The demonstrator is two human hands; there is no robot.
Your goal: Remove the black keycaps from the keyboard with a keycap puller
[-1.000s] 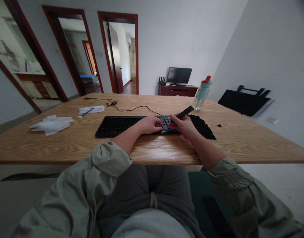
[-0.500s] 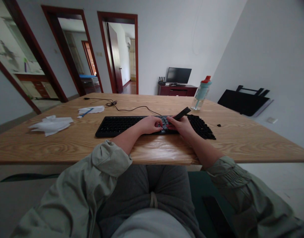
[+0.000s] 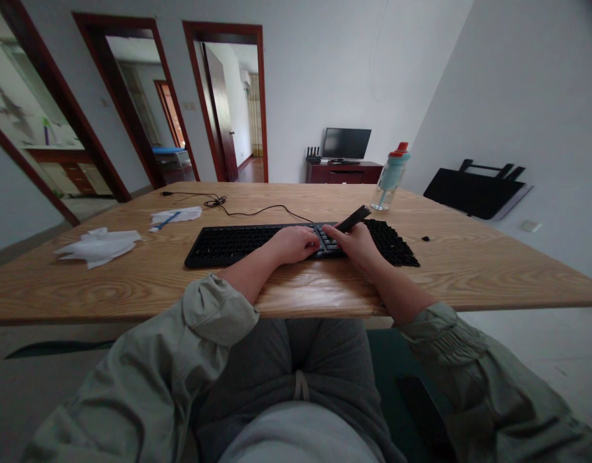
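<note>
1. A right hand [image 3: 358, 244] grips a slim dark tool [image 3: 354, 219] above the right end of a black keyboard [image 3: 228, 244].
2. Just beside it, the left hand [image 3: 296, 244] rests on the keyboard, fingers curled; whether they hold anything cannot be told.
3. Small black pieces [image 3: 396, 245] cluster right of the right hand.

Bare tabletop [image 3: 163, 275] opens left of the keyboard [image 3: 233, 243]; black pieces [image 3: 396, 245] crowd its right.

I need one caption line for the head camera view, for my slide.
Left hand at a black keyboard, right hand gripping a dark elongated object, small black pieces alongside.
</note>
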